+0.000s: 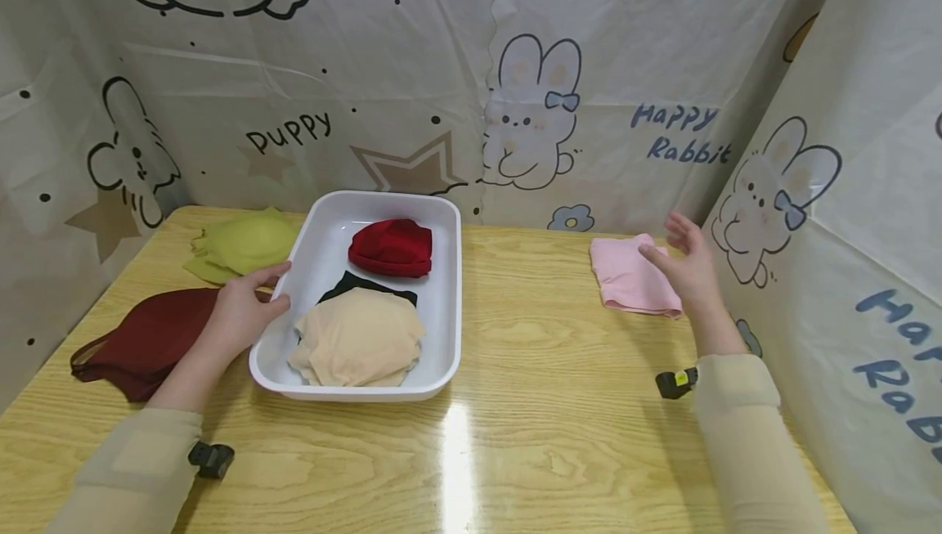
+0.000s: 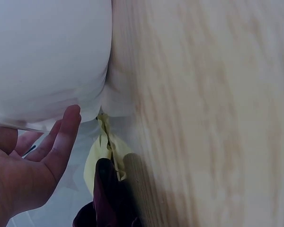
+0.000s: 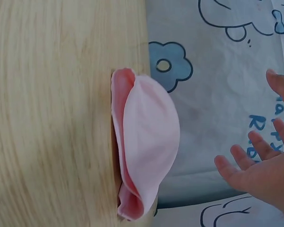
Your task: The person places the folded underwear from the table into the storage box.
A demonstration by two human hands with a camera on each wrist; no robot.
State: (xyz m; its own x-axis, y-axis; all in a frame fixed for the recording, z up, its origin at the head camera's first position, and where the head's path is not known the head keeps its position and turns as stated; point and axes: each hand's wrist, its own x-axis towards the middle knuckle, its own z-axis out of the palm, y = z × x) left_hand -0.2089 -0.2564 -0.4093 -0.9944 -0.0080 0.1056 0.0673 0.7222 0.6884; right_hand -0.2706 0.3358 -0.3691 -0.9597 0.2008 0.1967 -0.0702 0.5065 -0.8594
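At the left wall of the white plastic tray (image 1: 450, 313), my left hand (image 1: 239, 313) grips the rim, its thumb and fingertips right at the edge. Inside the tray lie a bright red folded garment (image 1: 392, 248), a beige folded garment (image 1: 361, 336) and a black one (image 1: 356, 282), mostly covered by the beige. My right hand (image 1: 692, 264) hovers over the right side of a pink folded garment (image 1: 625, 276), fingers spread and holding nothing. In the right wrist view, a gap separates that hand from the pink garment (image 3: 149, 142).
A dark red garment with a thin strap (image 1: 158, 334) lies left of the tray, partly behind my left forearm. Yellow-green garments (image 1: 246, 240) sit at the table's back left. Printed cloth walls (image 1: 412, 68) enclose the wooden table (image 1: 545, 403) behind and on both sides.
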